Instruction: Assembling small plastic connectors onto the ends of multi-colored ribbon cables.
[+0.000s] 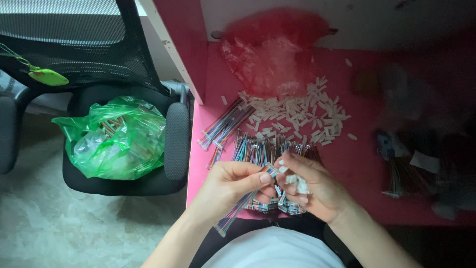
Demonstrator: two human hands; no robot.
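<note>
My left hand [233, 183] pinches a multicoloured ribbon cable [245, 201] near its upper end, and the cable trails down to the lower left. My right hand [312, 188] touches that same cable end with its fingertips and cups several small white plastic connectors [296, 181] in the palm. Both hands hover over a row of similar coloured cables [263, 149] lying on the pink table [362, 164]. A heap of loose white connectors [302, 114] lies just beyond the cables.
A clear plastic bag [270, 59] sits at the back of the table. More cable bundles [225, 124] lie at the table's left edge and dark ones [404, 173] at the right. A green bag [116, 139] rests on a black office chair [173, 139] to the left.
</note>
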